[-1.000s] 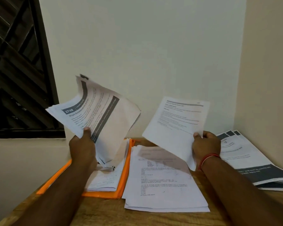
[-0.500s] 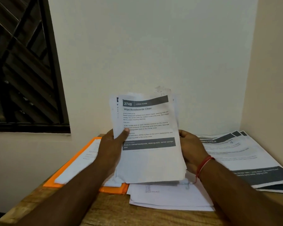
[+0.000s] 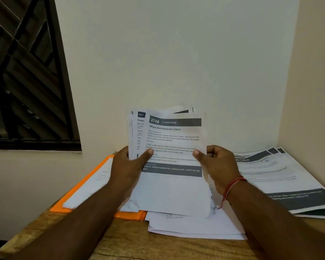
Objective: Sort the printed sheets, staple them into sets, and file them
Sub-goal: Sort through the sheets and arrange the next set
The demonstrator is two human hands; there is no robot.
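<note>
- Both hands hold one bundle at the centre of the frame: the left hand grips the left edge of the upright bundle of white printed sheets, thumb pressed on the front page and fingers curled behind.
- On the opposite edge, the right hand clamps the same bundle, its thumb on the front page beside the text and its fingers wrapped round the back.
- A thin red thread bracelet circles the right wrist.
- The bundle stands roughly upright, its top edge uneven, with sheets fanned out of line; its lower edge is down at the papers on the table, though contact cannot be told.
- Its front page carries a dark grey banner reading "2748 LIVING ROOM" and the heading "Wipe Baseboards Clean"; a page numbered "3727" peeks out behind it at the left.
- Below the bundle, at lower centre, loose white sheets with faint print lie flat on the brown wooden table.
- Left of centre lies a flat orange plastic folder with white pages resting on it; the left forearm crosses over it.
- At the right of the frame, a fanned stack of printed sheets with dark grey banners lies flat against the corner of the cream wall.
- A dark-framed window with slanted bars fills the upper left.
</note>
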